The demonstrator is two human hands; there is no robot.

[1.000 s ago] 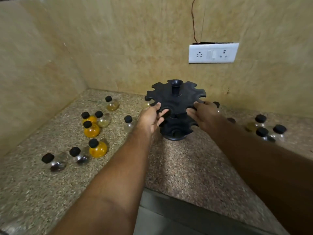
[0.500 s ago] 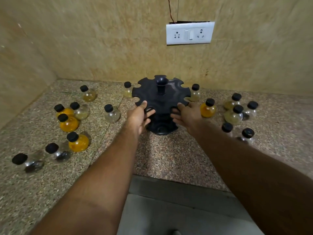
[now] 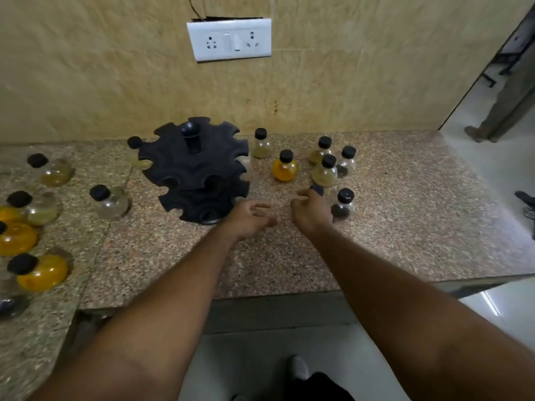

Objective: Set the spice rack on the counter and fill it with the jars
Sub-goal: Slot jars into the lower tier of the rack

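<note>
The black two-tier spice rack [image 3: 193, 166] stands upright on the speckled stone counter [image 3: 179, 256], with nothing in its notches. My left hand [image 3: 252, 217] hovers just right of the rack's base, fingers relaxed and holding nothing. My right hand [image 3: 312, 211] is at a black-capped jar [image 3: 317, 189] whose body is hidden behind it. The fingers are curled, but I cannot tell whether they grip the jar. A dark-filled jar [image 3: 343, 202] stands right beside that hand. An orange jar [image 3: 285, 166] and several pale jars [image 3: 324, 170] stand behind.
Several more jars stand to the left of the rack, among them a clear jar [image 3: 108, 199] and an orange jar [image 3: 39, 270]. A wall socket [image 3: 228, 39] is above the rack. The counter ends at the right, where a person's leg [image 3: 498, 111] stands on the floor.
Both hands have let go of the rack and moved right. The right hand has reached a jar. The rack now stands alone on the counter, and my view has swung right.
</note>
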